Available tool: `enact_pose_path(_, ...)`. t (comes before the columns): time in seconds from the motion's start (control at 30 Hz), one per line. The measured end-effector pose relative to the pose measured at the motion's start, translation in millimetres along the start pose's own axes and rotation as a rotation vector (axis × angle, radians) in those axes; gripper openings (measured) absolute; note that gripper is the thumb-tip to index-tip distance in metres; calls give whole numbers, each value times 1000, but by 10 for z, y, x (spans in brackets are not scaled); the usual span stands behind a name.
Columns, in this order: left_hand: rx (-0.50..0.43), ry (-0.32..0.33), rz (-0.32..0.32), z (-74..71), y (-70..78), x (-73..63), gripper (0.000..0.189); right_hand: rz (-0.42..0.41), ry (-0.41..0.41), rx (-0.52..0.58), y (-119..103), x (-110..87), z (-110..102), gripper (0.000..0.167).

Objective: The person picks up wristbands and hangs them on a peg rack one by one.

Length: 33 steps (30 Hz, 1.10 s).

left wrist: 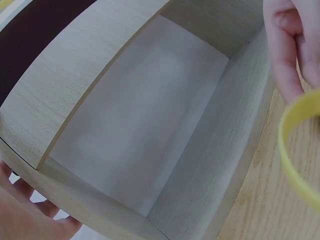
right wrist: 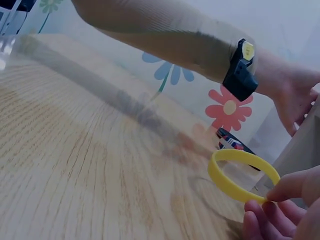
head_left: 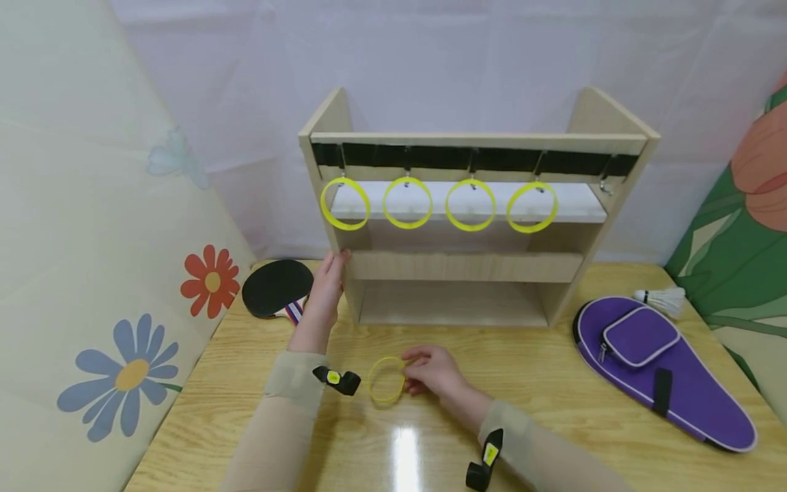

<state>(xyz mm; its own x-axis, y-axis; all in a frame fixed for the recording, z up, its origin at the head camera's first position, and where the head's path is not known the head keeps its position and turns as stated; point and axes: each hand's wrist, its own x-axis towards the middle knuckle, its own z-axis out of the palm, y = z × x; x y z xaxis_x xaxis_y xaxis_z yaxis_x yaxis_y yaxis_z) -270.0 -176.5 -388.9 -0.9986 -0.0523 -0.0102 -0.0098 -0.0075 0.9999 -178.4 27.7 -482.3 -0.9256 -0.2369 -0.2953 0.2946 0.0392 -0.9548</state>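
Observation:
My left hand (head_left: 327,287) grips the left side panel of a small wooden shelf (head_left: 461,266), with its fingers (left wrist: 25,190) at the panel's outer side. Above the table, in front of the shelf, my right hand (head_left: 433,372) pinches a yellow silicone wristband (right wrist: 218,177) between thumb and fingers. The band stands tilted, its ring reaching out to the left of the fingertips. Several more yellow wristbands (head_left: 367,205) hang in a row from hooks on the shelf's black strip (head_left: 436,157). The rightmost hook (head_left: 605,186) carries no band.
A black table tennis paddle (head_left: 277,287) lies left of the shelf, partly behind my left arm. On the right, a purple paddle case (head_left: 695,396) and a white shuttlecock (head_left: 664,301) rest on the wooden table (head_left: 203,424). Fabric with printed flowers hangs at both sides.

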Motion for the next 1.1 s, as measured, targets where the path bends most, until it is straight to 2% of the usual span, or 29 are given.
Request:
enact_pose_path(0.27,2,-7,-1,-6,2,-5,53,11,15,31,-101,-79,-176,33)
enact_pose_path(0.53,18,-17,-3,-19,-1,-6,54,-25,60,49,-228,-146,-355,35)
enact_pose_path(1.1,3,-18,-4,-23,-23,17,55,-101,60,146,-624,-331,-689,39)
